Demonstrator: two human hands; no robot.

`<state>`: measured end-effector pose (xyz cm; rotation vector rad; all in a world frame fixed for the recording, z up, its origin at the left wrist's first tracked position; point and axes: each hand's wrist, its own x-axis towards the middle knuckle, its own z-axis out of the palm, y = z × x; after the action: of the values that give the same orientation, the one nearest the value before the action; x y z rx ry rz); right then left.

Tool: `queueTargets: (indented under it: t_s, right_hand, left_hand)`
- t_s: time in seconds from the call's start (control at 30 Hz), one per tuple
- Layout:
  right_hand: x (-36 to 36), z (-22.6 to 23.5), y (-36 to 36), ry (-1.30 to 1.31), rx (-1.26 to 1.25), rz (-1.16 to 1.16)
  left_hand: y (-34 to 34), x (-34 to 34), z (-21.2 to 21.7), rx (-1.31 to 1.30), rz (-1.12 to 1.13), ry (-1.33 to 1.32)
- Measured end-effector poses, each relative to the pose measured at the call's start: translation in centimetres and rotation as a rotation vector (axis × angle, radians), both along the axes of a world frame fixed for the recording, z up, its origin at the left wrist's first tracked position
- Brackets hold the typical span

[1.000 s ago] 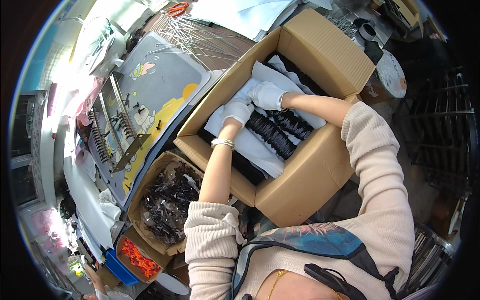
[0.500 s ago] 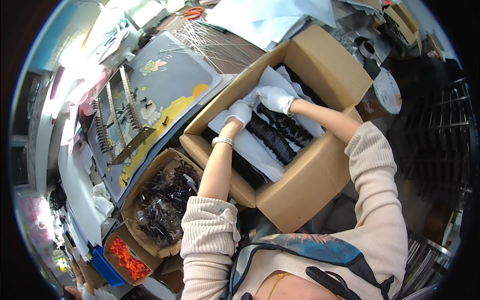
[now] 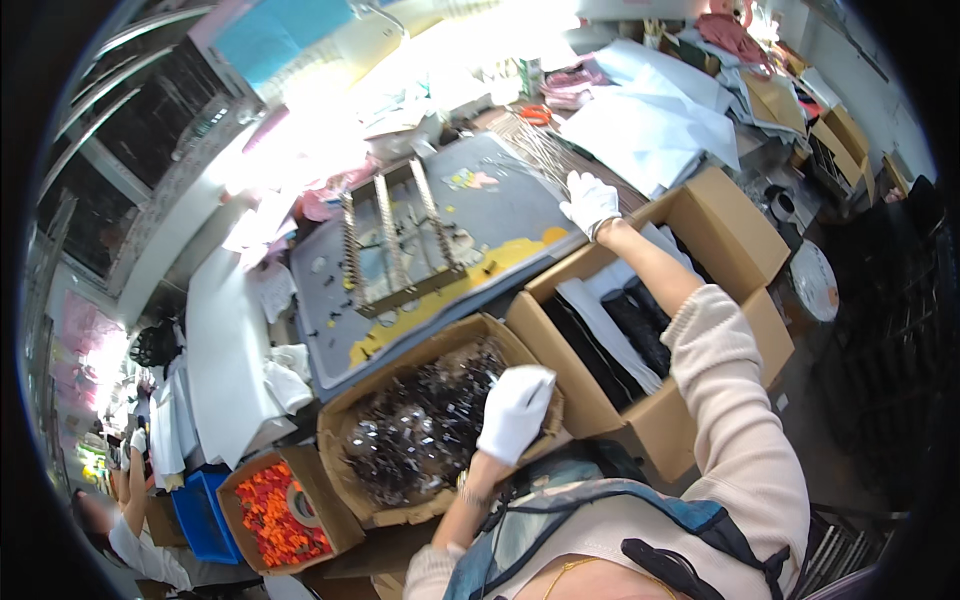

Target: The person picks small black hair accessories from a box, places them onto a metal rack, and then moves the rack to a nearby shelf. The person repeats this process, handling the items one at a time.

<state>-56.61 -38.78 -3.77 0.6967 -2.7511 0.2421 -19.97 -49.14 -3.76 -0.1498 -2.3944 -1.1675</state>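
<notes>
My left hand (image 3: 516,412), in a white glove, hangs over the near right part of a lined carton (image 3: 332,450) full of small dark, shiny clip-like pieces (image 3: 400,430). Its fingers are curled inward, and whatever they may hold is hidden. My right hand (image 3: 592,205), also gloved, is stretched forward above the far rim of a cardboard box (image 3: 737,215), fingers apart and holding nothing visible. Just beyond it lie thin metal wires (image 3: 535,145). Inside the box are black crinkled bundles (image 3: 640,325) and white paper sheets (image 3: 610,320).
A metal frame with toothed rails (image 3: 400,240) stands on the grey patterned mat (image 3: 490,215). Orange-handled scissors (image 3: 535,114) and white sheets (image 3: 650,110) are farther back. At lower left are a box of orange pieces (image 3: 265,515), a blue bin (image 3: 207,515) and another person (image 3: 145,540).
Both hands have left the black bundles in the box. My left hand moved left to the dark pieces; my right moved forward toward the wires. The view has turned left and up.
</notes>
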Motion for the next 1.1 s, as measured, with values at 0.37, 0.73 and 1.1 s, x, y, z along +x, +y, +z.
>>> queueTargets:
  t_s: [0.37,0.73,1.1]
  right_hand:
    - [0.6,7.0,-17.3,-0.057,-0.184,0.110]
    - [9.1,-0.9,-31.4,-1.387,-0.935,0.047]
    - [28.6,10.7,-18.5,-0.452,-0.884,0.658]
  left_hand:
    - [-15.9,16.9,-5.1,0.624,0.752,-0.169]
    - [-16.8,8.0,-3.9,0.998,0.457,-0.053]
    - [-21.9,4.3,5.4,1.802,-0.850,0.043]
